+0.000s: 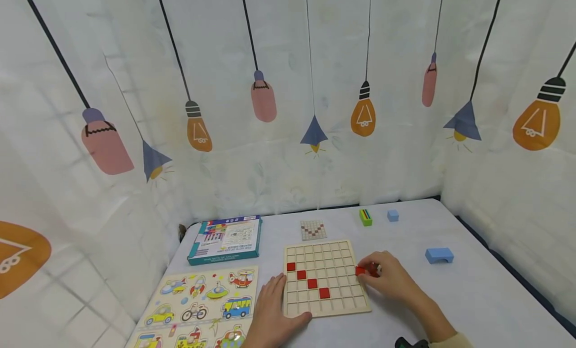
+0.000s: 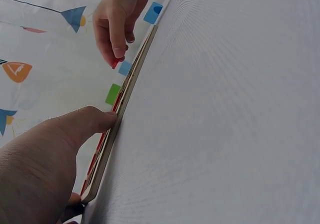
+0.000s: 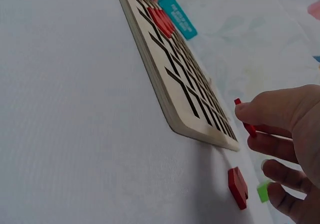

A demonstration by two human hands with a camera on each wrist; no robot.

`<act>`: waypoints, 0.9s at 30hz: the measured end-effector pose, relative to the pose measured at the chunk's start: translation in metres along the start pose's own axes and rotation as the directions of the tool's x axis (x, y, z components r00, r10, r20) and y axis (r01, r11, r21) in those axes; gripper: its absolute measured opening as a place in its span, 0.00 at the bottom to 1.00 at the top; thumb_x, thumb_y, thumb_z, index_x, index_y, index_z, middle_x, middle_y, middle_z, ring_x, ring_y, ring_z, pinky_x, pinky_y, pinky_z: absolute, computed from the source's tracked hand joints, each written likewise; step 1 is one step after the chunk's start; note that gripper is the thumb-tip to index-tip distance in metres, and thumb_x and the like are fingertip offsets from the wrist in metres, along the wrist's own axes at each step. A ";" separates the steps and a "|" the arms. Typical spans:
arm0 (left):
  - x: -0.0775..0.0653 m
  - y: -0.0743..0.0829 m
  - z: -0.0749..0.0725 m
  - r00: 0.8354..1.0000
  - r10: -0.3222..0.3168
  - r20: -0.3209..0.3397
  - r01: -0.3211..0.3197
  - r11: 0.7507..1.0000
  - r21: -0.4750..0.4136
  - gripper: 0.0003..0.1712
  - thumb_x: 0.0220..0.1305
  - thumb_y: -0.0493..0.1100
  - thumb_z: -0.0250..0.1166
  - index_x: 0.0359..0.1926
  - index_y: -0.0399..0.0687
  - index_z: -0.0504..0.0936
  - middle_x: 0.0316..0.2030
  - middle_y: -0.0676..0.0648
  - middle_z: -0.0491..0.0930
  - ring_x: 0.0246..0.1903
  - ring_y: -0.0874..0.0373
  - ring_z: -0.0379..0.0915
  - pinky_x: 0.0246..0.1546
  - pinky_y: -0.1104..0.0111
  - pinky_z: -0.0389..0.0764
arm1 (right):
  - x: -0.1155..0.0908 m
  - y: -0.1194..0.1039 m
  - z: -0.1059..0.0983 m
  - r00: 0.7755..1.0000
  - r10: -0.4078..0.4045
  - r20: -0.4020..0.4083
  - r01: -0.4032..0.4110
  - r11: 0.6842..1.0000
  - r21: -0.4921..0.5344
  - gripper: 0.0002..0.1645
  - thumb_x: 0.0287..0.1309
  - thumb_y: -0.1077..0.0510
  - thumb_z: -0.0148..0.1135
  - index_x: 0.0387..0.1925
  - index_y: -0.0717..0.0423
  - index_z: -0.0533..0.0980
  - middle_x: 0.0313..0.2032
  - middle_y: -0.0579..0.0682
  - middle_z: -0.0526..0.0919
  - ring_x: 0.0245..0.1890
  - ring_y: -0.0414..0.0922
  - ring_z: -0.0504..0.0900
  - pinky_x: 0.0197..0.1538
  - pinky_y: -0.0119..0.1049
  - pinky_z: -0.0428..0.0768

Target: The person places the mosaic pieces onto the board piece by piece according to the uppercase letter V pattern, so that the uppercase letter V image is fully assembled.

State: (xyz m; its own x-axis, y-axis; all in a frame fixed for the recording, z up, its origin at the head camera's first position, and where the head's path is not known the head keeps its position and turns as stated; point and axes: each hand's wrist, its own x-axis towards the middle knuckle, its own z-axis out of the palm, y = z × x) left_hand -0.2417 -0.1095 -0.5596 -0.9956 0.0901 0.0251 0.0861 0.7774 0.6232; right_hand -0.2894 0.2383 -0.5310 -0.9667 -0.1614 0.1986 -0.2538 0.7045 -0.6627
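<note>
A wooden grid board [image 1: 338, 273] lies on the table with several red square tiles [image 1: 312, 283] in a descending diagonal of its cells. At its lower left corner my left hand [image 1: 275, 313] rests, fingers stretched along the left edge and thumb against the near edge. My right hand [image 1: 390, 278] pinches a red tile [image 3: 245, 117] between thumb and fingers, just beyond the board's right edge. Another red piece [image 3: 238, 187] shows below that hand in the right wrist view; whether it touches the fingers or the table, I cannot tell.
Behind the board lies a small pattern card [image 1: 313, 230]. A boxed set [image 1: 225, 239] and a vehicle picture board [image 1: 202, 300] are at left. Toward the right sit a green striped block [image 1: 365, 217], a blue cube [image 1: 393, 215] and a blue arch block [image 1: 439, 255].
</note>
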 end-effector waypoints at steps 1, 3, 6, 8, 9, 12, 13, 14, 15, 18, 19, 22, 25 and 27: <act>0.000 0.000 0.000 1.000 0.000 -0.001 0.000 1.000 0.003 0.76 0.45 0.86 0.77 0.84 0.46 0.66 0.83 0.42 0.66 0.85 0.35 0.56 0.86 0.33 0.60 | 0.001 -0.002 0.002 1.000 -0.005 0.007 0.005 1.000 0.002 0.13 0.60 0.54 0.84 0.45 0.40 0.90 0.36 0.39 0.84 0.43 0.43 0.75 0.42 0.30 0.77; 0.001 -0.001 0.000 1.000 0.001 -0.005 -0.001 1.000 0.005 0.76 0.44 0.86 0.77 0.84 0.46 0.66 0.83 0.42 0.66 0.84 0.35 0.57 0.85 0.33 0.61 | 0.003 -0.006 0.005 1.000 -0.009 0.021 0.009 1.000 0.009 0.12 0.60 0.54 0.84 0.44 0.40 0.90 0.35 0.41 0.82 0.42 0.44 0.74 0.40 0.29 0.74; 0.001 -0.002 0.001 1.000 0.003 -0.007 -0.003 1.000 0.009 0.77 0.44 0.86 0.77 0.85 0.46 0.66 0.83 0.42 0.66 0.84 0.36 0.57 0.85 0.33 0.61 | 0.005 -0.010 0.009 0.999 -0.022 0.040 0.021 1.000 0.014 0.12 0.60 0.53 0.85 0.44 0.39 0.89 0.35 0.42 0.82 0.41 0.44 0.73 0.38 0.29 0.72; 0.001 -0.002 0.001 1.000 0.004 -0.006 -0.004 1.000 0.005 0.77 0.44 0.86 0.77 0.85 0.46 0.66 0.83 0.42 0.66 0.84 0.35 0.57 0.85 0.33 0.61 | 0.006 -0.012 0.012 0.998 -0.034 0.048 0.034 0.999 0.008 0.12 0.60 0.52 0.85 0.43 0.39 0.89 0.37 0.40 0.84 0.41 0.44 0.73 0.39 0.30 0.74; 0.001 -0.002 0.001 1.000 0.002 -0.004 -0.002 1.000 0.005 0.77 0.44 0.86 0.77 0.85 0.46 0.66 0.83 0.42 0.66 0.85 0.35 0.56 0.85 0.33 0.61 | 0.007 -0.014 0.014 0.998 -0.038 0.053 0.038 0.999 0.003 0.11 0.60 0.52 0.85 0.43 0.39 0.89 0.38 0.38 0.85 0.42 0.43 0.74 0.40 0.30 0.75; 0.001 0.000 0.001 1.000 0.003 -0.002 -0.003 1.000 0.000 0.77 0.44 0.86 0.77 0.85 0.46 0.66 0.83 0.41 0.66 0.85 0.35 0.56 0.85 0.33 0.61 | 0.008 -0.017 0.019 0.996 -0.063 0.061 0.064 0.998 -0.014 0.10 0.60 0.51 0.85 0.41 0.38 0.90 0.42 0.34 0.88 0.45 0.41 0.76 0.46 0.31 0.79; 0.001 0.000 0.000 1.000 0.004 -0.002 -0.004 1.000 0.000 0.77 0.44 0.86 0.77 0.85 0.46 0.66 0.83 0.41 0.66 0.85 0.35 0.56 0.85 0.33 0.61 | 0.009 -0.019 0.020 0.996 -0.068 0.065 0.069 0.998 -0.015 0.10 0.60 0.51 0.85 0.41 0.39 0.90 0.43 0.33 0.88 0.46 0.41 0.77 0.47 0.32 0.80; 0.001 0.000 0.000 1.000 0.003 -0.002 -0.003 1.000 0.001 0.77 0.44 0.86 0.77 0.85 0.46 0.66 0.83 0.41 0.66 0.85 0.35 0.56 0.85 0.33 0.61 | 0.010 -0.020 0.022 0.995 -0.073 0.069 0.074 0.997 -0.014 0.10 0.60 0.51 0.85 0.41 0.39 0.90 0.43 0.33 0.88 0.47 0.41 0.77 0.49 0.33 0.81; 0.000 0.000 0.000 1.000 0.005 -0.004 -0.005 1.000 0.001 0.77 0.45 0.86 0.77 0.85 0.46 0.66 0.83 0.41 0.66 0.85 0.35 0.56 0.85 0.33 0.61 | 0.010 -0.021 0.024 0.994 -0.080 0.072 0.081 0.997 -0.008 0.10 0.60 0.51 0.84 0.41 0.39 0.90 0.43 0.33 0.88 0.47 0.41 0.78 0.49 0.33 0.82; 0.000 0.001 0.000 1.000 0.013 -0.009 -0.013 1.000 0.002 0.76 0.45 0.85 0.77 0.84 0.45 0.67 0.83 0.41 0.67 0.85 0.35 0.56 0.85 0.34 0.62 | 0.012 -0.023 0.029 0.992 -0.096 0.088 0.095 0.995 0.012 0.10 0.61 0.51 0.84 0.42 0.39 0.90 0.44 0.33 0.88 0.49 0.41 0.78 0.51 0.34 0.82; 0.000 0.001 0.000 1.000 0.014 -0.009 -0.014 1.000 0.003 0.76 0.45 0.85 0.77 0.84 0.45 0.67 0.83 0.42 0.67 0.85 0.35 0.56 0.85 0.34 0.62 | 0.012 -0.024 0.031 0.991 -0.091 0.095 0.090 0.996 0.018 0.10 0.61 0.51 0.84 0.42 0.38 0.90 0.44 0.33 0.88 0.49 0.40 0.78 0.51 0.34 0.82; -0.001 0.002 -0.001 1.000 0.017 -0.012 -0.017 1.000 0.003 0.75 0.46 0.85 0.78 0.84 0.45 0.67 0.83 0.41 0.67 0.85 0.35 0.56 0.85 0.34 0.62 | 0.014 -0.026 0.036 0.990 -0.085 0.114 0.082 0.996 0.031 0.10 0.62 0.50 0.83 0.43 0.35 0.90 0.44 0.31 0.87 0.51 0.40 0.77 0.54 0.36 0.83; -0.002 0.003 -0.002 1.000 0.019 -0.012 -0.019 1.000 0.003 0.74 0.46 0.84 0.78 0.84 0.45 0.67 0.83 0.41 0.67 0.85 0.34 0.56 0.86 0.33 0.61 | 0.016 -0.028 0.041 0.987 -0.082 0.137 0.078 0.996 0.035 0.10 0.62 0.49 0.82 0.43 0.33 0.90 0.44 0.30 0.85 0.52 0.40 0.76 0.56 0.38 0.82; -0.002 0.004 -0.002 1.000 0.018 -0.013 -0.018 1.000 0.002 0.74 0.47 0.83 0.78 0.84 0.45 0.67 0.83 0.40 0.67 0.85 0.33 0.56 0.86 0.33 0.60 | 0.017 -0.029 0.045 0.985 -0.086 0.149 0.082 0.996 0.032 0.10 0.62 0.49 0.82 0.44 0.33 0.90 0.44 0.29 0.85 0.53 0.40 0.76 0.57 0.39 0.82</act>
State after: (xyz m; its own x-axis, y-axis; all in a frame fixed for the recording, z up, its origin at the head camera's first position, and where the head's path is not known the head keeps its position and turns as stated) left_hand -0.2394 -0.1083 -0.5556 -0.9943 0.0963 0.0468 0.1044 0.7768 0.6210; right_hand -0.3002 0.1845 -0.5409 -0.9354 -0.3226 0.1446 -0.3329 0.6664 -0.6671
